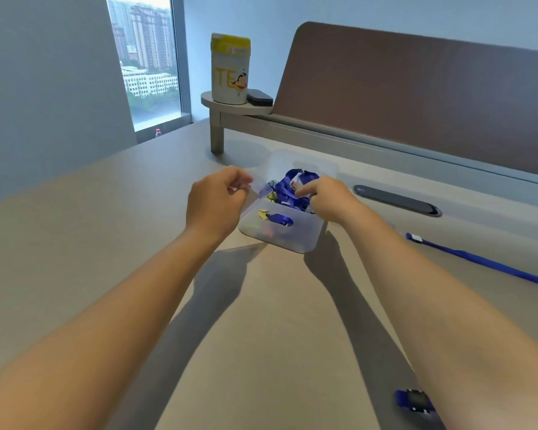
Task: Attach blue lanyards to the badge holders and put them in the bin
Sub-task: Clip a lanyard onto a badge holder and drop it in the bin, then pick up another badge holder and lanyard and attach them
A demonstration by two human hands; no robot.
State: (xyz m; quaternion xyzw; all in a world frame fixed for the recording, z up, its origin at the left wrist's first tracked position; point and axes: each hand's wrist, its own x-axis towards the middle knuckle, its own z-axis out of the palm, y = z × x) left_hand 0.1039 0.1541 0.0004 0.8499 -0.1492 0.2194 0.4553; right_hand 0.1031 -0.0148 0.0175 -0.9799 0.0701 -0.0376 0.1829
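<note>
A translucent white bin (295, 240) stands on the desk in front of me, holding blue lanyards (292, 189) and badge holders. My left hand (216, 201) pinches a clear badge holder (257, 197) at the bin's left rim. Over the bin's right side, my right hand (326, 197) has its fingers curled on the blue lanyard inside. A loose blue lanyard (479, 260) lies on the desk to the right. Another lanyard end with a black buckle (415, 401) lies beside my right forearm.
A grey desk (106, 243) runs to a brown partition (416, 97) at the back. A small shelf carries a white and yellow canister (230, 69) and a dark case (259, 97). A black cable slot (396, 200) sits right of the bin.
</note>
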